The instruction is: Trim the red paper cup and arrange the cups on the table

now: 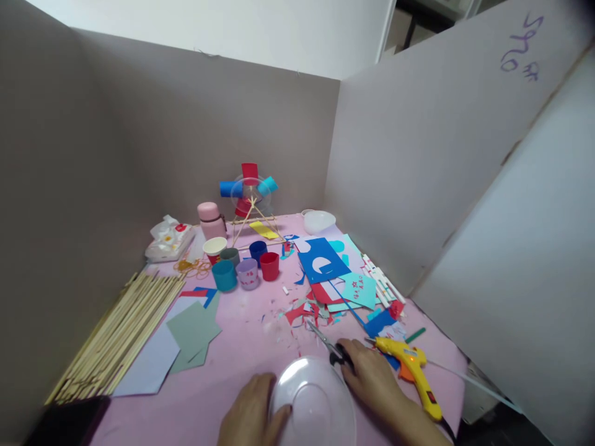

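Note:
At the front of the pink table, my left hand (248, 412) grips the left rim of a clear round plastic lid or shallow bowl (320, 406), thumb over its top. To the right of it my right hand (372, 375) is closed around the black handles of a pair of scissors (321, 335). The blades point forward and left, over red and grey paper scraps (300, 314). A yellow hot glue gun (411, 365) lies just right of my right hand, its small orange light lit.
Wooden sticks (116, 334) and grey card (193, 331) lie left. Several small cups (248, 274) stand mid-table; behind them is a stick-framed wheel (251, 195) with coloured paper pieces. Cut blue paper (320, 260) and markers (383, 282) lie right. Grey partitions (209, 124) surround the table.

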The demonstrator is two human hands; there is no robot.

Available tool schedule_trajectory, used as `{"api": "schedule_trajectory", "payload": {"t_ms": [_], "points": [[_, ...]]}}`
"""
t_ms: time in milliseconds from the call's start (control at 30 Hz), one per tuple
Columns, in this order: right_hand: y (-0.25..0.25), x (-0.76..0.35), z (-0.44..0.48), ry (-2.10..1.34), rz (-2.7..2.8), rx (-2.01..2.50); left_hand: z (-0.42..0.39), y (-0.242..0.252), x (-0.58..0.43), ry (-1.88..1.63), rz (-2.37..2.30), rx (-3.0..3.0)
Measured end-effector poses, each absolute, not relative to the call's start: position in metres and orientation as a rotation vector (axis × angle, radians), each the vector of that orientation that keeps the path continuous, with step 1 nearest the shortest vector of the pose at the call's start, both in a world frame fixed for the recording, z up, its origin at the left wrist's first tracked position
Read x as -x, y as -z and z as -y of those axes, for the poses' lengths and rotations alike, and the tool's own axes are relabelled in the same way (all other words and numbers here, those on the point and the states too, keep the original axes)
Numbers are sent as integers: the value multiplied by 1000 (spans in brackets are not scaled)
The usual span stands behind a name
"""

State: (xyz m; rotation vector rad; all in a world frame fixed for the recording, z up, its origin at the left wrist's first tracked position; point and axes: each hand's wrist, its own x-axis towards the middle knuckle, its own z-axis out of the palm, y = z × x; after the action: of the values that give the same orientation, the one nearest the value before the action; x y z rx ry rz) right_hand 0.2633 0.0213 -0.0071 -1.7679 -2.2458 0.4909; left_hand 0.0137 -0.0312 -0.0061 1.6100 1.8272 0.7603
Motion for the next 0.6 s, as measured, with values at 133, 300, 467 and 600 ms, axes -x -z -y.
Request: {"api": "schedule_trajectory", "payload": {"t_ms": [133,300,467,600], "points": [[12,-270,-32,-402,2137,1777,39,4,-22,-556,-1867,-1638],[7,-273,-38,-438,2001,1763,39,-8,-20,-556,-1843,-1604],[7,-249,-18,-765,1994,1611,44,-9,-22,-657,-1816,-1534],[11,-231,-18,-1042,1827,1484,36,-6,-20,-801,-1701,-1370]]}}
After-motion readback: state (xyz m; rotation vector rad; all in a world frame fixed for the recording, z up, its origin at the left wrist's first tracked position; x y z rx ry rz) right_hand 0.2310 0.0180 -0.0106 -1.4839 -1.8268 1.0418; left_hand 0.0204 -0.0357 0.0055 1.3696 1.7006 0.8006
